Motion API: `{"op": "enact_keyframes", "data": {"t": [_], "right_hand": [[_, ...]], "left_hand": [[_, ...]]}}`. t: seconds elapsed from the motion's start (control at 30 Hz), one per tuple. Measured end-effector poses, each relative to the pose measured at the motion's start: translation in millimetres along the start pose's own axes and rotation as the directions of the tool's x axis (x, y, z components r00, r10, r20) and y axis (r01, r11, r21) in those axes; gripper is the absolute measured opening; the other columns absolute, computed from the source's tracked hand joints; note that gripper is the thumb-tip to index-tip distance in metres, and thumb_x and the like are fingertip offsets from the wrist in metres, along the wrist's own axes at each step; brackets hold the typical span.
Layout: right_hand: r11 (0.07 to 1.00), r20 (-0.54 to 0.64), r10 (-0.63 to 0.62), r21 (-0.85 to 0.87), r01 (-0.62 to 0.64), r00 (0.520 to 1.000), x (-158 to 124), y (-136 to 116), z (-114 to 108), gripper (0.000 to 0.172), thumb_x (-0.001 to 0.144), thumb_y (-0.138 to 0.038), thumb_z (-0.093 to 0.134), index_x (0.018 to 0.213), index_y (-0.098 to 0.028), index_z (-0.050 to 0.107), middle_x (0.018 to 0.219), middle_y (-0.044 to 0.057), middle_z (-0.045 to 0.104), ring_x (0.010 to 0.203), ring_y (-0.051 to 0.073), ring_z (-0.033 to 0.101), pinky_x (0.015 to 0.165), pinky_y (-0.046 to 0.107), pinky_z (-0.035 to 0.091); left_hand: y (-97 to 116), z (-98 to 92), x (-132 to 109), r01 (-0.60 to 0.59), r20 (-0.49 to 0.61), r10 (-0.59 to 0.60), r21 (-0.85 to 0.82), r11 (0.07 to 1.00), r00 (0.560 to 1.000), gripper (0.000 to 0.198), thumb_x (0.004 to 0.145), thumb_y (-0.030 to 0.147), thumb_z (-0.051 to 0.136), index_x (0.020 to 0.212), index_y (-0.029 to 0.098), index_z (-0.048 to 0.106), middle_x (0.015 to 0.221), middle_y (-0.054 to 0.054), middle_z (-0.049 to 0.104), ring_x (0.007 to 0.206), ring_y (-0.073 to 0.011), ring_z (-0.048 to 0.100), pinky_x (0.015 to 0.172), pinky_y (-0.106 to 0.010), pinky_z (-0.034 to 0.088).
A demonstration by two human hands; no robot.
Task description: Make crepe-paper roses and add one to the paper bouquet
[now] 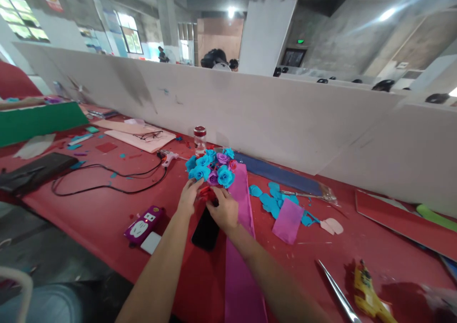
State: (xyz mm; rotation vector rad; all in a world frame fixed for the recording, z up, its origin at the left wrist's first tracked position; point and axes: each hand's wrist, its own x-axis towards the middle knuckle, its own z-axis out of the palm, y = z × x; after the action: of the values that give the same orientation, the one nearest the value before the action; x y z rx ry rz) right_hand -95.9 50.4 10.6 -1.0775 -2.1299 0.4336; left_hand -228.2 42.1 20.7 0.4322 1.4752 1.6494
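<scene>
A red paper flower point(206, 194) is pinched between the fingers of my left hand point(189, 195) and my right hand point(224, 209). Just beyond them stands a cluster of blue and purple paper flowers point(225, 176), with a small red one at its right side. Under my hands lies a black phone point(205, 232). A long pink paper strip point(243, 266) runs beneath my right wrist toward the front edge. My fingers partly cover the red flower, so its underside is hidden.
Left are a pink glue gun point(168, 158) with its cord and a purple power socket point(144, 225). Right lie blue paper petals point(269, 204), scissors point(337, 289) and a yellow glue gun point(367, 292). A jar point(200, 142) stands before the white partition point(285, 118).
</scene>
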Motion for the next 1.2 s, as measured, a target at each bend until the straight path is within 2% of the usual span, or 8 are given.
{"op": "enact_keyframes", "data": {"t": [0.17,0.3,0.37,0.43,0.53,0.63,0.87,1.2], "right_hand": [[0.912,-0.03,0.108,0.401,-0.087,0.994,0.0,-22.2,-61.7,0.023,0.08,-0.031,0.055,0.099,-0.021,0.063,0.069,-0.002,0.061,0.055,0.011,0.052,0.051,0.022,0.041],[0.873,-0.131,0.143,0.483,-0.063,0.981,52.5,-16.3,-91.8,0.026,0.08,-0.038,0.056,0.094,-0.018,0.064,0.075,0.0,0.062,0.059,0.011,0.05,0.053,0.022,0.039],[0.915,-0.126,0.143,0.394,-0.083,0.982,83.7,-5.3,-86.3,0.026,0.079,-0.038,0.055,0.09,-0.017,0.066,0.078,0.001,0.064,0.064,0.012,0.053,0.059,0.023,0.042],[0.971,-0.087,0.158,0.197,-0.139,0.984,106.8,5.8,-71.4,0.023,0.077,-0.037,0.057,0.084,-0.018,0.067,0.078,0.001,0.063,0.071,0.015,0.056,0.065,0.025,0.043],[0.984,-0.038,0.177,0.025,-0.176,0.983,121.7,15.0,-49.3,0.02,0.073,-0.037,0.06,0.078,-0.019,0.066,0.081,0.003,0.062,0.077,0.017,0.057,0.07,0.027,0.044],[0.983,-0.024,0.185,-0.007,-0.185,0.982,124.0,13.8,-43.6,0.019,0.073,-0.037,0.06,0.077,-0.019,0.066,0.084,0.005,0.061,0.079,0.019,0.058,0.071,0.03,0.045],[0.973,0.032,0.165,-0.171,-0.157,0.986,132.5,-0.1,-61.1,0.026,0.073,-0.044,0.06,0.087,-0.023,0.066,0.098,0.006,0.06,0.088,0.023,0.06,0.074,0.034,0.046],[0.972,0.112,0.159,-0.194,-0.135,0.981,120.0,11.5,-21.3,0.024,0.075,-0.041,0.06,0.085,-0.02,0.067,0.097,0.01,0.061,0.087,0.024,0.062,0.073,0.034,0.048]], "left_hand": [[-5.3,-1.6,1.1,0.038,0.03,-0.036,-0.069,0.997,0.999,0.035,0.07,0.034,0.07,0.099,0.018,0.058,0.114,-0.011,0.065,0.086,-0.0195,0.067,0.072,-0.03,0.053],[-12.2,-1.4,1.8,0.028,0.048,-0.021,-0.154,0.988,0.999,0.032,0.073,0.03,0.067,0.101,0.021,0.056,0.123,-0.01,0.06,0.086,-0.0177,0.067,0.08,-0.033,0.053],[-14.1,-1.1,1.4,0.028,0.04,-0.022,-0.156,0.987,0.999,0.029,0.073,0.031,0.066,0.099,0.021,0.056,0.121,-0.009,0.061,0.084,-0.0171,0.067,0.08,-0.034,0.053],[-14.4,-1.5,0.4,0.027,0.026,-0.024,-0.148,0.989,0.999,0.028,0.073,0.031,0.067,0.097,0.02,0.057,0.114,-0.01,0.063,0.084,-0.0172,0.067,0.08,-0.034,0.052],[-13.0,-4.2,-0.8,0.005,0.025,-0.002,-0.112,0.994,1.0,0.032,0.071,0.034,0.069,0.097,0.02,0.059,0.107,-0.009,0.066,0.085,-0.0184,0.068,0.08,-0.034,0.052],[-11.8,-8.0,-0.7,-0.019,0.025,0.021,-0.064,0.998,0.999,0.037,0.069,0.036,0.071,0.101,0.022,0.059,0.106,-0.008,0.067,0.088,-0.0193,0.067,0.08,-0.034,0.052],[-11.6,-10.3,-1.0,-0.03,0.024,0.031,-0.053,0.998,0.999,0.034,0.071,0.035,0.07,0.101,0.022,0.06,0.109,-0.008,0.066,0.091,-0.0193,0.066,0.082,-0.034,0.051],[-14.2,-9.9,-3.5,-0.068,0.008,0.068,-0.004,0.998,0.998,0.04,0.066,0.029,0.071,0.104,0.019,0.061,0.106,-0.01,0.066,0.1,-0.0216,0.063,0.08,-0.031,0.05]]}}
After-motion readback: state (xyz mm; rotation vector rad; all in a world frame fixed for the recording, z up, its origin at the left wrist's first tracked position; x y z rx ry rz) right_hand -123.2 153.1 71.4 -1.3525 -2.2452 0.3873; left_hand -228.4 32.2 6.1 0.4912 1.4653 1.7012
